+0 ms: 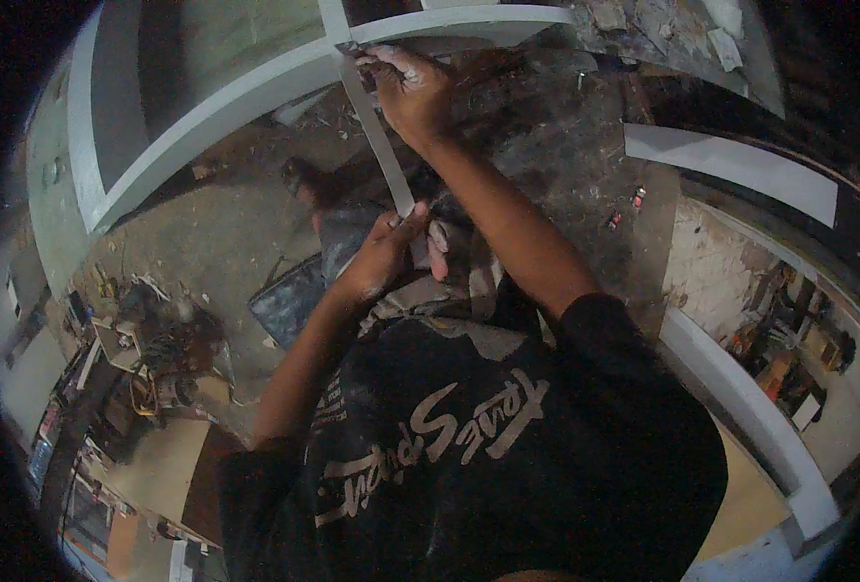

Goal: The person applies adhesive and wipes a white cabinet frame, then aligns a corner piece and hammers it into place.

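Observation:
A long pale strip runs from a white frame at the top down toward my body. My right hand presses the strip's upper end against the frame's corner joint, fingers closed over it. My left hand pinches the strip's lower end, holding it taut. Both forearms reach up from my black printed shirt. The exact kind of strip, tape or thin slat, is not clear.
A dusty floor with debris lies below. A pile of tools and cables sits at the left. A dark flat tray lies near my left hand. White boards and a white beam stand at the right.

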A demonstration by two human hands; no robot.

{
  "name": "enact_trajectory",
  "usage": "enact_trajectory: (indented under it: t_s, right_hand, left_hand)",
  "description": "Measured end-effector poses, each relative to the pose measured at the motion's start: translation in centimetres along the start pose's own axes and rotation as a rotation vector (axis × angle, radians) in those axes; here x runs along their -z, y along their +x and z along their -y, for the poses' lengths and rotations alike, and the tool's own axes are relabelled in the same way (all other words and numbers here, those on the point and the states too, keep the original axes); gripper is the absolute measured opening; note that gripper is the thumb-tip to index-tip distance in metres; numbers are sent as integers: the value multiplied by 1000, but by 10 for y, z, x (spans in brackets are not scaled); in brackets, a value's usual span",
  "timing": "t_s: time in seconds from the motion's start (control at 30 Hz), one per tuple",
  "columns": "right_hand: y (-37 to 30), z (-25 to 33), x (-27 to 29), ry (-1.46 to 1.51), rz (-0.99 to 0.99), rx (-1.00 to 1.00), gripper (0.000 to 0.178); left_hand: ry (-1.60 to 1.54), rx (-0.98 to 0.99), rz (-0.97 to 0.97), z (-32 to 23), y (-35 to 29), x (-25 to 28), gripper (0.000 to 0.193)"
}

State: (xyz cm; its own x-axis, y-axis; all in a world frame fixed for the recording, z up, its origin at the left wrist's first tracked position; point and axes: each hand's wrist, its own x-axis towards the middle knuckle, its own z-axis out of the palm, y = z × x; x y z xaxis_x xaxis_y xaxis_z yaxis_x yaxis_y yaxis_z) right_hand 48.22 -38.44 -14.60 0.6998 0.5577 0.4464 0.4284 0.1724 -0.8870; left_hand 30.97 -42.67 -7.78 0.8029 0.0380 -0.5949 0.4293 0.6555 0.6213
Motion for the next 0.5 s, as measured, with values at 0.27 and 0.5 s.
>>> enact_trajectory:
  t_s: [0.27, 0.5]
  right_hand:
    - [6, 7, 12, -153, 65, 32, 21]
    - [10, 6, 22, -166, 179, 94, 26]
  left_hand:
    - [43, 73, -183, -20, -4, -22, 48]
    - [30, 177, -70, -6, 4, -5, 40]
